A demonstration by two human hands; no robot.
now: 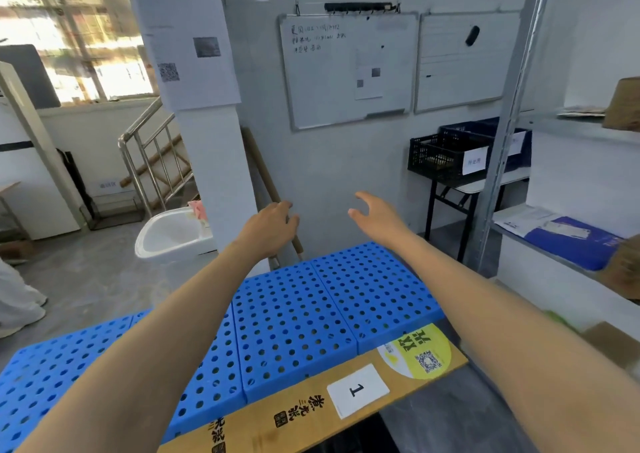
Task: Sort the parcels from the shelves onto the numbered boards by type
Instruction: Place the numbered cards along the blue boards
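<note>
Both my arms reach forward over a row of blue perforated boards (294,317) on the floor. My left hand (268,225) hangs with loosely curled fingers and holds nothing. My right hand (375,212) is spread, fingers relaxed, also empty. A cardboard strip (304,411) lies along the boards' near edge and carries a white label marked 1 (358,390). On the metal shelf (540,244) at the right lie a blue and white flat parcel (571,236) and brown paper parcels (623,269).
A white pillar (211,161) and a wooden stick (273,196) stand beyond the boards. Black and blue crates (446,156) sit on a small table at the wall. A white basin (173,234) and stair railing are at the left. Another person's legs show at the far left.
</note>
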